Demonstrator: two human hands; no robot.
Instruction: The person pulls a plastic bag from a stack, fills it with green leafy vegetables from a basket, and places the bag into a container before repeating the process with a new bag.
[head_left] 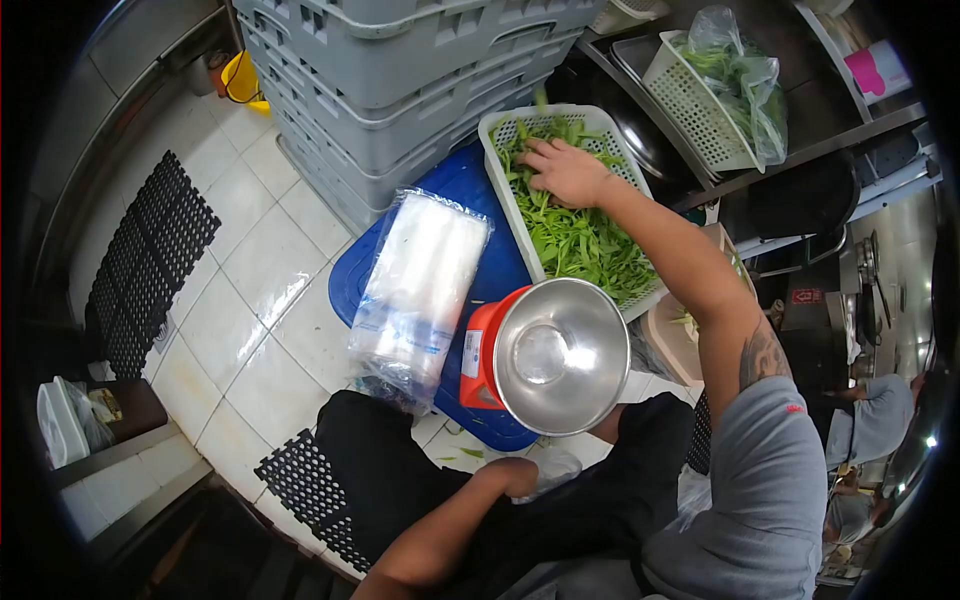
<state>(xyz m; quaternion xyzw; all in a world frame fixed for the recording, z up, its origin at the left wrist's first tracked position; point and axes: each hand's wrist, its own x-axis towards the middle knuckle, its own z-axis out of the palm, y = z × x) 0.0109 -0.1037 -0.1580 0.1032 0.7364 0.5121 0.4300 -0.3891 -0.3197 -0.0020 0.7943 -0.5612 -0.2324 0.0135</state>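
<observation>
My right hand [565, 172] is down among leafy greens [585, 245] at the far end of a white perforated basket [525, 235]. Its fingers curl into the leaves, and their tips are partly hidden. Low in front of me, my left hand [518, 478] is closed on a clear plastic bag [553, 468] between my knees. A steel bowl [562, 355] with nothing in it sits on a red-orange scale [482, 350] just before the basket. Left of the scale lies a pack of clear plastic bags [420, 280].
Scale, bag pack and basket rest on a blue lid-like platform [502, 262]. Stacked grey crates [400, 90] rise behind it. A second basket [690, 100] of bagged greens stands on a shelf at upper right. Black mats [150, 260] lie on the tiles. Other people [875, 420] are at far right.
</observation>
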